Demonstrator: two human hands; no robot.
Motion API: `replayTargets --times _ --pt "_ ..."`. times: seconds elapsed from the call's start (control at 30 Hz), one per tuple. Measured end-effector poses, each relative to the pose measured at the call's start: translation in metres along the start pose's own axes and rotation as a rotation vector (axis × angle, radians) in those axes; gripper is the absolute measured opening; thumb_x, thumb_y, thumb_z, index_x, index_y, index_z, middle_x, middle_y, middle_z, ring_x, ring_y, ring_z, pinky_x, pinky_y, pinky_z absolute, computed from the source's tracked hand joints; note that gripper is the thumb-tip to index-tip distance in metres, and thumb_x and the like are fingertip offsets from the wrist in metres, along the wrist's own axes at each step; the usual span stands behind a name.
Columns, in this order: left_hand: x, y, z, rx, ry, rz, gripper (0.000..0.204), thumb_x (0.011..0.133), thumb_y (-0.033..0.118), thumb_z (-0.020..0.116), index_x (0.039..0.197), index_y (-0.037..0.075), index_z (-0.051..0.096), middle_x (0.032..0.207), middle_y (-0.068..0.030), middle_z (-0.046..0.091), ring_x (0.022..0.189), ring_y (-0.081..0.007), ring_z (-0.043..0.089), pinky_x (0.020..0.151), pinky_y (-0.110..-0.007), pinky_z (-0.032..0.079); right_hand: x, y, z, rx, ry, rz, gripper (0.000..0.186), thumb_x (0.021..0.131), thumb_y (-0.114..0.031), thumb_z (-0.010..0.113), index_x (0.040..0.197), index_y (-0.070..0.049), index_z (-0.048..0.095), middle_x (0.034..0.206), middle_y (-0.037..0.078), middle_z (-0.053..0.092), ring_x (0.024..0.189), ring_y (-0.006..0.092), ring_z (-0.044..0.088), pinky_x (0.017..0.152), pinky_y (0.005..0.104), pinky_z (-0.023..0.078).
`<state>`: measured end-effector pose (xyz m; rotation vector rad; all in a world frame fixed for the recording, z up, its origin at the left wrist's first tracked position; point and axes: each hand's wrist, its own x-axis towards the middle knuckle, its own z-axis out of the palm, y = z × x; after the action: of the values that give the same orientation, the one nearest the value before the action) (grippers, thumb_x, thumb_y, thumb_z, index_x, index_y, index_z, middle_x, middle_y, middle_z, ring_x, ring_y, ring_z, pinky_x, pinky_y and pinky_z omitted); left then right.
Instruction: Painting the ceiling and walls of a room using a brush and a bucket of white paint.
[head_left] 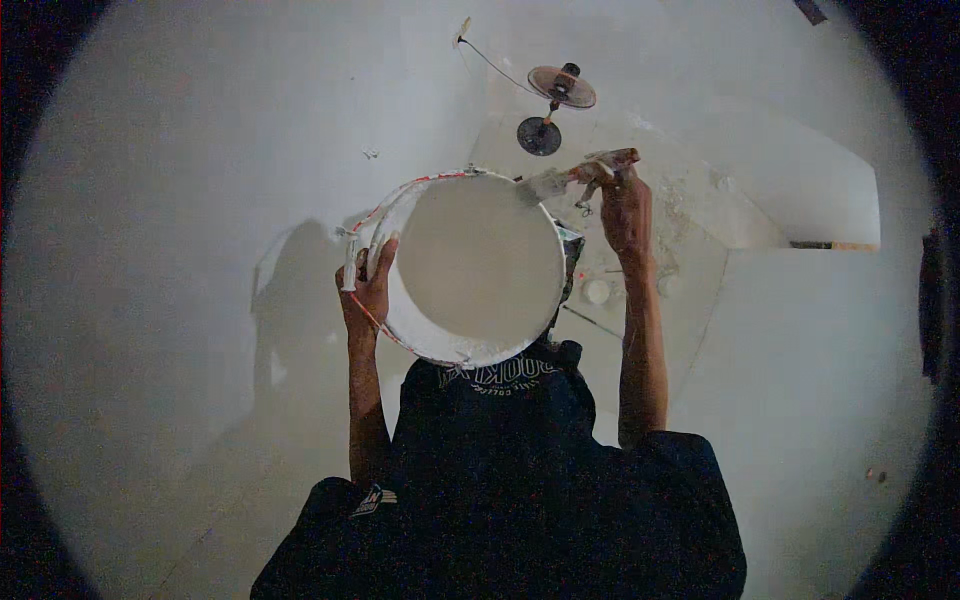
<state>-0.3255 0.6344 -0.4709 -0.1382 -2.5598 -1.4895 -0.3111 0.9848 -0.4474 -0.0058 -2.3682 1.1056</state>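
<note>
A white bucket (420, 312) is held in front of my chest, with a thick, smooth off-white liquid (480, 255) like paint in it. My left hand (368, 285) is closed on its left rim, the thumb over the inside wall, beside the white grip of the wire handle (349, 262). Raised at the bucket's far right, my right hand (626, 205) is closed around a paintbrush. The wide, pale grey head of the paintbrush (543, 187) touches or overhangs the right rim. Blur and dim light hide its finer detail.
Beyond the bucket are a brownish disc (562, 87) with a black knob, a dark round piece (539, 137) and a thin wire (495, 65). Pale spots mark the floor (700, 290) at right. A white boxy ledge (830, 200) juts out at the right.
</note>
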Motion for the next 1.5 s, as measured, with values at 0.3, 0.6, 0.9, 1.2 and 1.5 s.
replayTargets --times 0.3,0.6,0.9,1.2,1.5 --pt "-0.005 -0.020 -0.015 0.056 -0.117 -0.202 0.048 0.084 0.046 0.063 0.085 -0.002 0.065 0.070 -0.0089 0.061 0.063 -0.0161 0.052 0.066 -0.034 0.043 -0.014 -0.014 -0.026 0.381 0.133 0.450 0.030 0.098 -0.028 0.044 0.104 -0.001 0.055 0.076 0.007 0.063 0.060 0.0105 0.056 0.045 0.0235 0.040" --pt "0.001 -0.005 -0.004 -0.091 -0.105 -0.375 0.046 0.082 0.042 0.066 0.096 -0.001 0.065 0.086 -0.0111 0.067 0.075 -0.0178 0.059 0.073 -0.032 0.046 -0.051 -0.002 0.007 0.538 0.345 0.621 0.023 0.088 -0.028 0.063 0.092 -0.006 0.058 0.072 0.000 0.054 0.060 0.0077 0.049 0.050 0.0255 0.037" --pt "-0.001 -0.006 -0.007 -0.088 -0.059 -0.357 0.043 0.080 0.043 0.068 0.075 0.000 0.064 0.060 -0.0013 0.055 0.056 -0.0091 0.045 0.057 -0.028 0.040 -0.027 -0.004 0.016 0.058 0.166 0.489 0.029 0.088 -0.026 0.062 0.083 0.001 0.056 0.068 0.009 0.060 0.059 0.0172 0.055 0.055 0.0323 0.044" --pt "0.000 -0.005 0.000 -0.129 -0.006 -0.291 0.037 0.081 0.036 0.069 0.081 -0.001 0.066 0.068 -0.0052 0.061 0.061 -0.0117 0.049 0.063 -0.029 0.043 -0.012 0.003 -0.013 0.402 0.283 0.460 0.026 0.094 -0.025 0.054 0.084 -0.002 0.051 0.065 0.008 0.059 0.046 0.0140 0.054 0.037 0.0280 0.041" --pt "-0.012 -0.088 -0.009 1.102 -0.172 0.711 0.044 0.091 0.028 0.052 0.126 0.001 0.050 0.124 -0.0161 0.054 0.087 -0.0213 0.062 0.079 -0.035 0.048 -0.039 -0.002 -0.019 0.545 0.516 0.472 0.029 0.092 -0.023 0.058 0.105 0.002 0.056 0.093 0.011 0.062 0.080 0.0189 0.064 0.072 0.0306 0.050"
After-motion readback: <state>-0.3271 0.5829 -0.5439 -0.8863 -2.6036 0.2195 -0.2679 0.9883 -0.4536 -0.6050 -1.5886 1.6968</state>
